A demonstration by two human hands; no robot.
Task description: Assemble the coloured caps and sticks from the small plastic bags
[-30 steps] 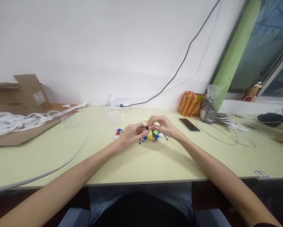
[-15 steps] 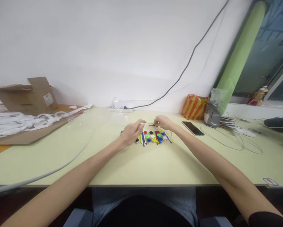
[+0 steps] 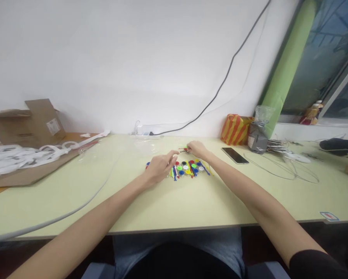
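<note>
Loose left hand (image 3: 158, 166); right hand (image 3: 198, 148), grip unclear; dark stick (image 3: 182, 151) between, long axis sideways.

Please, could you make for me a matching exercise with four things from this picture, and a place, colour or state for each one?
Things
1. left hand
2. right hand
3. phone
4. bag

Descriptions
A. striped in red and yellow
B. at the small pieces beyond the discs
C. lying flat, dark screen up
D. over the left part of the discs

Right pairs: 1-D, 2-B, 3-C, 4-A
</note>
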